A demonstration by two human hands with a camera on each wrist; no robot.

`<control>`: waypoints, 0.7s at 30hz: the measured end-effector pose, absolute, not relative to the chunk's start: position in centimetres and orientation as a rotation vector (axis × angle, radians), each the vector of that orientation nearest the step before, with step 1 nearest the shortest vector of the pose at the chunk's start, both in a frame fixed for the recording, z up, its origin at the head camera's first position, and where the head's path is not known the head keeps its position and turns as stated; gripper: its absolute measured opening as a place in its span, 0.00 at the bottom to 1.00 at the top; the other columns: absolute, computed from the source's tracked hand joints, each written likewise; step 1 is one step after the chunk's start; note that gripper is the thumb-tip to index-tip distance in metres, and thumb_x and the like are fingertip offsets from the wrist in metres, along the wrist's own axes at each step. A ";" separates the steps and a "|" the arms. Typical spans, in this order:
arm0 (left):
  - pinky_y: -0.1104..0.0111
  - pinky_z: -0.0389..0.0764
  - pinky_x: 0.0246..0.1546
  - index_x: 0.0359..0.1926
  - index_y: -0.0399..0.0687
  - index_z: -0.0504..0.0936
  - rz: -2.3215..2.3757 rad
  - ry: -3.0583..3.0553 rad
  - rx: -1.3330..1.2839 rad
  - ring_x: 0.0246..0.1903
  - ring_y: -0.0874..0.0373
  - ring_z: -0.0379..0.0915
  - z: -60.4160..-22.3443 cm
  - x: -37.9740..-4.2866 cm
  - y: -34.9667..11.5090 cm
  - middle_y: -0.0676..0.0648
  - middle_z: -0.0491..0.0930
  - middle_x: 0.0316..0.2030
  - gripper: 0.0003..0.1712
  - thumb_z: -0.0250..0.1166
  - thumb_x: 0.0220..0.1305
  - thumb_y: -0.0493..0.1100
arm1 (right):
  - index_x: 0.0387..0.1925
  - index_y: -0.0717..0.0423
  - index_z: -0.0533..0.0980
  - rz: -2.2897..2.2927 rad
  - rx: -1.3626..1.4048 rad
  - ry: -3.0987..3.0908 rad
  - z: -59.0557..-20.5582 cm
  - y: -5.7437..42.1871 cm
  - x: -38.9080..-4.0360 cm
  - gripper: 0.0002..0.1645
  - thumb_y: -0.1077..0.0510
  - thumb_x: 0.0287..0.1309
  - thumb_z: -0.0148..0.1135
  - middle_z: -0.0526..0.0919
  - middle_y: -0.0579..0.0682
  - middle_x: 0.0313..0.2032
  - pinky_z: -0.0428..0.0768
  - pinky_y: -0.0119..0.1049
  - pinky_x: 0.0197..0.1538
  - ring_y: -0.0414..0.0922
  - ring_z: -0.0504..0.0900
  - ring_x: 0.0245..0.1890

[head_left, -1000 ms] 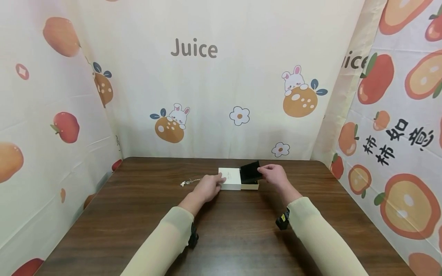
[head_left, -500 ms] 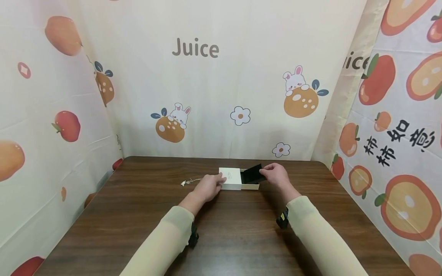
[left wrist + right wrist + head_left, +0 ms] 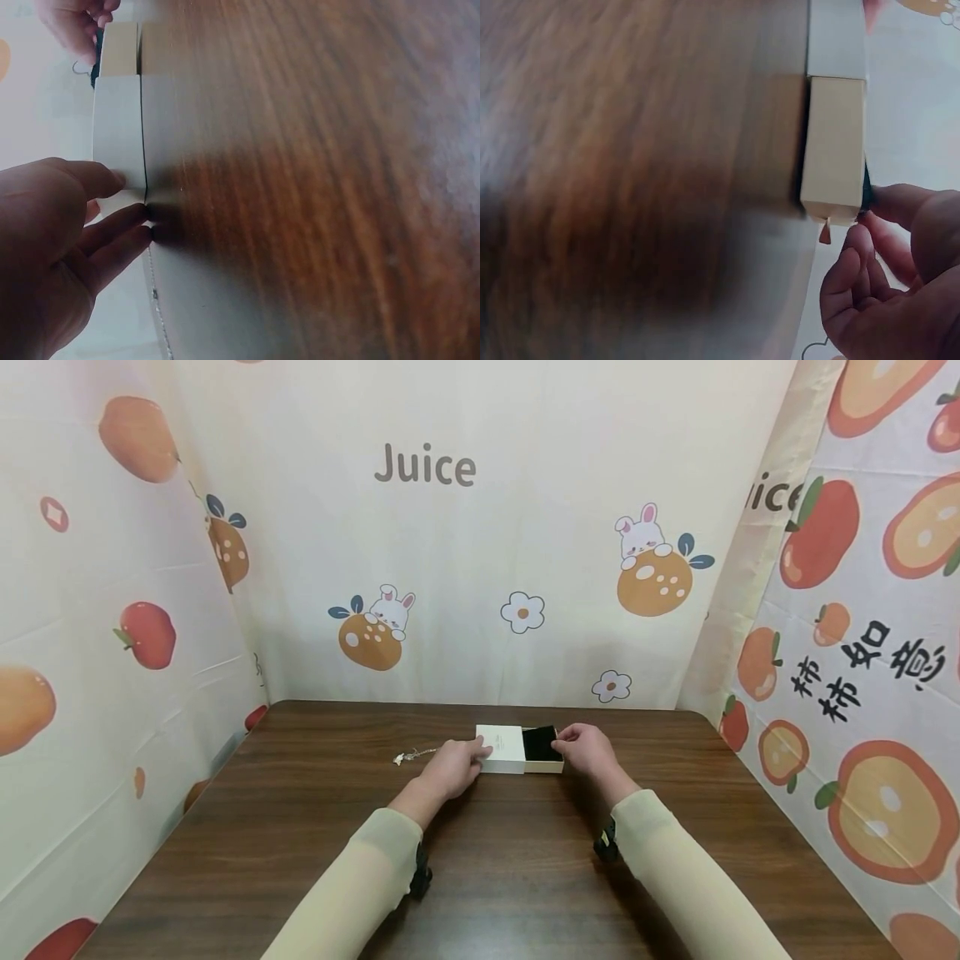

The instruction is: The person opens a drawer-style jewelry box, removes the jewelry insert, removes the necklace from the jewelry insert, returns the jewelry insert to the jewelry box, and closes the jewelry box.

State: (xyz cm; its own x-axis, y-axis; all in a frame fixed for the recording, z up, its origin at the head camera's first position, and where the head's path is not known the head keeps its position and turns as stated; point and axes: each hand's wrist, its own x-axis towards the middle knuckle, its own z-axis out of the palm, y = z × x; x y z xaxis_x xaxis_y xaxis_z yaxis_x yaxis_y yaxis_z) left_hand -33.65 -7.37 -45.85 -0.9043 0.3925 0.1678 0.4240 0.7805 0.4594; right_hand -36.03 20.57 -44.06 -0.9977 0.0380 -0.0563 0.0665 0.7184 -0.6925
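A white box sleeve (image 3: 500, 743) with small print lies near the far edge of the table. Its cream drawer (image 3: 543, 767) is pulled partway out to the right. My left hand (image 3: 452, 768) grips the sleeve's left end, the thumb on its near side in the left wrist view. A black pad (image 3: 538, 744) lies over the open drawer, roughly level with its rim. At its right edge my right hand (image 3: 588, 750) pinches the pad between thumb and fingers. In the right wrist view, a small brown ribbon tab (image 3: 826, 232) sticks out of the drawer's end. The drawer's inside is hidden.
Left of the sleeve, a thin silvery chain with a pendant (image 3: 408, 757) lies on the brown wooden table (image 3: 480, 877). Fruit-printed cloth (image 3: 450, 543) hangs behind the table and along both sides.
The black pad, tilted up earlier, has come down nearly flat over the drawer. My right hand has lowered and shifted slightly left with it. My left hand and the sleeve stay put.
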 end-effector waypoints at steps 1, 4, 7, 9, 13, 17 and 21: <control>0.51 0.80 0.72 0.71 0.47 0.84 -0.772 -2.904 -0.666 0.74 0.42 0.76 -45.8 -33.7 -7.4 0.37 0.76 0.76 0.23 0.64 0.79 0.33 | 0.53 0.62 0.83 -1.130 0.093 2.877 -44.2 20.5 -36.0 0.17 0.52 0.75 0.69 0.87 0.60 0.51 0.85 0.46 0.51 0.53 0.83 0.47; 0.51 0.81 0.71 0.71 0.47 0.84 -0.764 -2.904 -0.671 0.74 0.42 0.76 -45.8 -33.6 -7.4 0.37 0.76 0.75 0.23 0.64 0.78 0.33 | 0.56 0.65 0.80 -1.030 0.099 2.886 -44.5 20.5 -36.1 0.22 0.51 0.74 0.71 0.85 0.63 0.53 0.85 0.51 0.56 0.55 0.82 0.50; 0.51 0.81 0.71 0.71 0.47 0.84 -0.754 -2.910 -0.673 0.74 0.42 0.76 -45.8 -33.6 -7.4 0.37 0.76 0.76 0.24 0.64 0.79 0.33 | 0.57 0.67 0.79 -0.981 0.091 2.893 -44.8 20.6 -36.2 0.25 0.50 0.73 0.71 0.85 0.63 0.53 0.84 0.52 0.57 0.56 0.81 0.50; 0.51 0.81 0.71 0.71 0.47 0.83 -0.746 -2.912 -0.675 0.74 0.42 0.76 -45.8 -33.6 -7.4 0.37 0.75 0.76 0.24 0.64 0.79 0.33 | 0.57 0.66 0.80 -0.988 0.082 2.899 -44.9 20.8 -36.1 0.24 0.49 0.74 0.70 0.85 0.62 0.52 0.84 0.51 0.56 0.55 0.82 0.49; 0.51 0.82 0.70 0.71 0.47 0.83 -0.739 -2.905 -0.681 0.73 0.42 0.77 -45.9 -33.6 -7.4 0.36 0.76 0.75 0.24 0.64 0.79 0.33 | 0.57 0.65 0.81 -1.040 0.073 2.897 -44.9 21.5 -36.1 0.23 0.48 0.80 0.61 0.86 0.60 0.46 0.84 0.46 0.48 0.53 0.82 0.44; 0.51 0.82 0.70 0.72 0.47 0.83 -0.740 -2.902 -0.682 0.73 0.42 0.77 -45.8 -33.5 -7.4 0.36 0.75 0.76 0.24 0.65 0.78 0.33 | 0.59 0.65 0.82 -1.070 0.074 2.889 -44.7 22.1 -36.1 0.21 0.53 0.83 0.54 0.87 0.58 0.43 0.83 0.42 0.45 0.51 0.83 0.41; 0.52 0.82 0.70 0.72 0.47 0.83 -0.750 -2.902 -0.677 0.73 0.42 0.76 -45.8 -33.7 -7.4 0.37 0.76 0.75 0.24 0.64 0.79 0.33 | 0.57 0.64 0.85 -1.069 0.045 2.888 -44.7 22.3 -36.1 0.18 0.57 0.80 0.57 0.88 0.57 0.40 0.82 0.39 0.42 0.49 0.84 0.39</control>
